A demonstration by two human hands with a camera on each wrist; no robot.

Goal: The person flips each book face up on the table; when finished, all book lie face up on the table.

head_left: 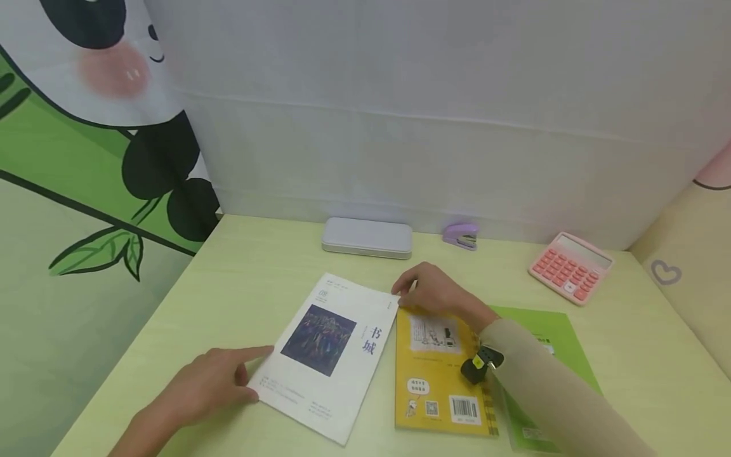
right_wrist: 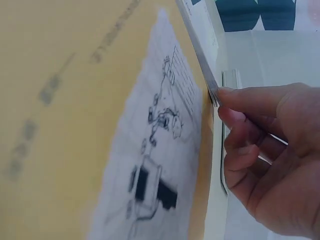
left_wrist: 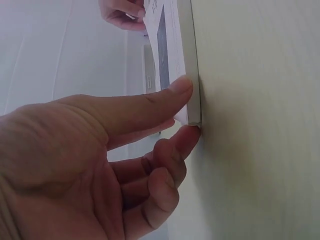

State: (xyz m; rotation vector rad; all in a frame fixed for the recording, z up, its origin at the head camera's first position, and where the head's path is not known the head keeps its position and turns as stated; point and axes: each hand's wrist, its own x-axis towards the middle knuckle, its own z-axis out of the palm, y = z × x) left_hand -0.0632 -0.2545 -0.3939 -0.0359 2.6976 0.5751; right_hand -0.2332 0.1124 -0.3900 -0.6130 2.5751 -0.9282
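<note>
In the head view, one white book (head_left: 328, 352), printed with one dark picture, is laid at a slant on one pale table (head_left: 274, 279). Two hands are set to it. By the left hand (head_left: 211, 384), its near left corner is held narrowly, with the index finger laid along the left edge; by the right hand (head_left: 431, 289), its far right corner is pinched. One black device (head_left: 481, 365) is worn on the right wrist. Just right of the white book, one yellow book (head_left: 442, 381) is seen, marked with one barcode; farther right of it, one green book (head_left: 562, 336) is partly covered by the sleeve (head_left: 554, 381). Behind the white book, one pale case (head_left: 367, 238) is placed; behind it and to its right, one purple stapler (head_left: 460, 235) and, well apart, one pink calculator (head_left: 571, 268).

In the left wrist view, the thumb is pressed to the white book's edge, and fingertips are brought against the corner.

In the right wrist view, the white book's corner is held between thumb and index finger, beside the yellow book; whether the two books are touching cannot be told.
</note>
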